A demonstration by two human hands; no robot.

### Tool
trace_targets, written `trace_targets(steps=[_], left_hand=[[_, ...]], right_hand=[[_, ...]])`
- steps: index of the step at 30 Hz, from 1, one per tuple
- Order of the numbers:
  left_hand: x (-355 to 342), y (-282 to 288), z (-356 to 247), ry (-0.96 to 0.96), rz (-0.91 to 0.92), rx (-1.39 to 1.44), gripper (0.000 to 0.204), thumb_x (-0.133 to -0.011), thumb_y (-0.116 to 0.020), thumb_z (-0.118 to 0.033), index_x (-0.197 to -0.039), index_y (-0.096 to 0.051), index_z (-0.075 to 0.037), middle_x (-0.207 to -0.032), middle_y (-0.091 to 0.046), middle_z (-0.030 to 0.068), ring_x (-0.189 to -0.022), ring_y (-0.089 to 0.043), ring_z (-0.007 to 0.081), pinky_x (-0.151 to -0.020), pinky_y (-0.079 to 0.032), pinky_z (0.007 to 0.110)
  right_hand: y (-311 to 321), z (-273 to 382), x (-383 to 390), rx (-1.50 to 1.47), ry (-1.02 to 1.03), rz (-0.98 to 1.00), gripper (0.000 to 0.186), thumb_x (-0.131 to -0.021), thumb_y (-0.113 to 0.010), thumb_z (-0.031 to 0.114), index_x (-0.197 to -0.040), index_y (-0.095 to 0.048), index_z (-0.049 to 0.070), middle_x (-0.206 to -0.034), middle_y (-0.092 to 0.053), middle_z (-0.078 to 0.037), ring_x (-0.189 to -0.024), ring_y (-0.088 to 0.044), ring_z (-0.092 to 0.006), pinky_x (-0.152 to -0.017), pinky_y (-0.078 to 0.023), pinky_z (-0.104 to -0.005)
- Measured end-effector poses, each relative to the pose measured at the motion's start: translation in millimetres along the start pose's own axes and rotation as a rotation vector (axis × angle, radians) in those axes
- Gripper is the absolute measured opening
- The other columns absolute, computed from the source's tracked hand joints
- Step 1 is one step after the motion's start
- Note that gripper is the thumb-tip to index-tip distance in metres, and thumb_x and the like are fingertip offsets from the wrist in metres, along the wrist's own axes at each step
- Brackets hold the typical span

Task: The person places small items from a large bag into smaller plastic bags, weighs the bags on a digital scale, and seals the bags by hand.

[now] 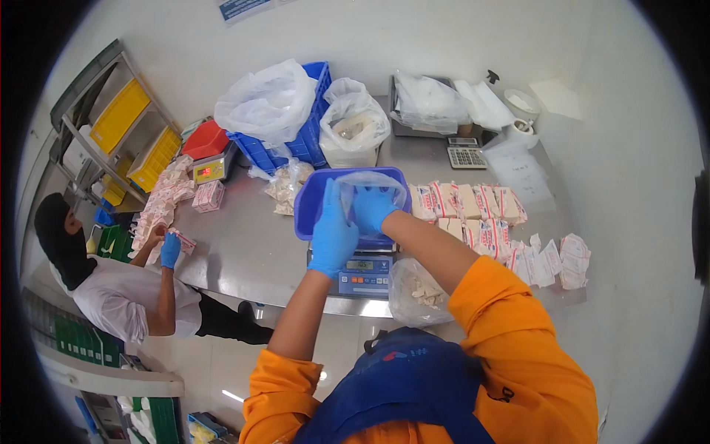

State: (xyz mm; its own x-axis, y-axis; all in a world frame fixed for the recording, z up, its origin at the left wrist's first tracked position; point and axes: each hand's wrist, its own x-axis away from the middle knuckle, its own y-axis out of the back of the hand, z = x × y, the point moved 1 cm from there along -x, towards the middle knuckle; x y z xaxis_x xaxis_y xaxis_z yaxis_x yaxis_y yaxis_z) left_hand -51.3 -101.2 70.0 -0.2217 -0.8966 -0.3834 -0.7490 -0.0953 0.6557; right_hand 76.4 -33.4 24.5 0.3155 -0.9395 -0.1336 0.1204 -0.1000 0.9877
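Observation:
A purple-blue plastic tub (309, 211) stands on a digital scale (364, 283) at the near edge of the steel table. Inside the tub lies a clear plastic bag (379, 180). My left hand (334, 238), in a blue glove, reaches over the tub with its fingers stretched out along the bag's left side. My right hand (374, 210), also gloved in blue, is down in the tub at the bag; its fingertips are hidden. Right of the scale sits a clear bag (420, 292) with pale broken pieces in it.
Rows of paper-wrapped pale blocks (473, 211) lie to the right. Behind are a calculator (466, 155), a blue crate (303, 140) lined with plastic and a white bag (353, 133). At left, a co-worker (122, 288) handles a wrapped pack beside another scale (212, 169).

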Motion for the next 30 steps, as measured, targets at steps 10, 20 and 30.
trace_targets(steps=[10,20,30], left_hand=[[111.8,-1.9,60.5,0.069,-0.183,0.069,0.045,-0.090,-0.066,-0.013,-0.133,-0.056,-0.010,-0.109,-0.065,0.0113,-0.072,-0.065,0.0218,-0.068,-0.053,0.032],[190.3,-56.7,77.3,0.322,0.395,-0.143,0.073,-0.086,-0.061,-0.019,-0.154,-0.034,-0.017,-0.114,-0.063,0.0179,-0.083,-0.067,0.0369,-0.072,-0.054,0.046],[176.4,-46.8,87.5,0.239,0.541,-0.417,0.077,-0.084,-0.061,-0.016,-0.155,-0.032,-0.021,-0.103,-0.064,0.0199,-0.079,-0.067,0.0364,-0.065,-0.054,0.047]], right_hand=[[81.0,-15.4,79.7,-0.653,0.270,-0.124,0.022,-0.087,-0.059,0.014,-0.101,-0.074,0.006,-0.098,-0.071,-0.017,-0.093,-0.068,-0.0342,-0.085,-0.054,-0.0430],[10.8,-34.9,256.6,-0.343,-0.251,-0.139,0.056,-0.083,-0.072,0.023,-0.135,-0.054,0.010,-0.114,-0.063,-0.012,-0.110,-0.058,-0.0333,-0.093,-0.045,-0.0442],[2.1,-98.7,302.0,-0.554,-0.562,-0.379,0.015,-0.087,-0.065,0.009,-0.100,-0.067,0.002,-0.091,-0.067,-0.012,-0.084,-0.065,-0.0261,-0.079,-0.051,-0.0347]])
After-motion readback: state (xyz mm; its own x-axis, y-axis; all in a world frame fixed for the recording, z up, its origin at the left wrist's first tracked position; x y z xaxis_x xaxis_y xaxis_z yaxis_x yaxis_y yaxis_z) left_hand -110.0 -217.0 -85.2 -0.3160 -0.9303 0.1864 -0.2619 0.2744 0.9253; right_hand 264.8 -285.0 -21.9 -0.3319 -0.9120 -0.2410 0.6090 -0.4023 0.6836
